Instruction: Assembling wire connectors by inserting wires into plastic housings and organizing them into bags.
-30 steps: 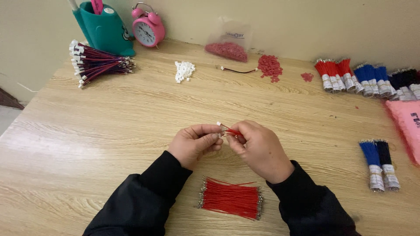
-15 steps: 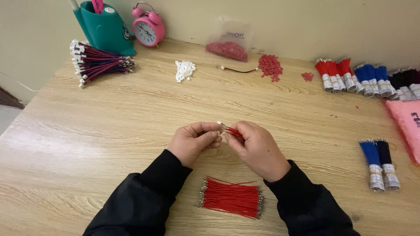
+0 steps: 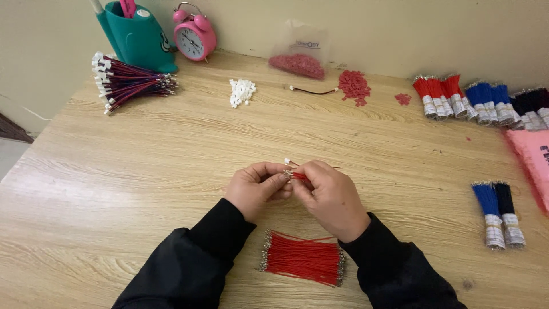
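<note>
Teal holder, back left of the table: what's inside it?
The teal holder shows a pink handle and a pale stick rising from its top, with a white piece at the rim. Its opaque wall hides their lower ends and anything deeper.

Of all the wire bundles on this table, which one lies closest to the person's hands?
The loose red wire bundle, lying flat between the forearms just below the left hand and right hand. The other bundles sit far off along the table's back and right edges.
</note>
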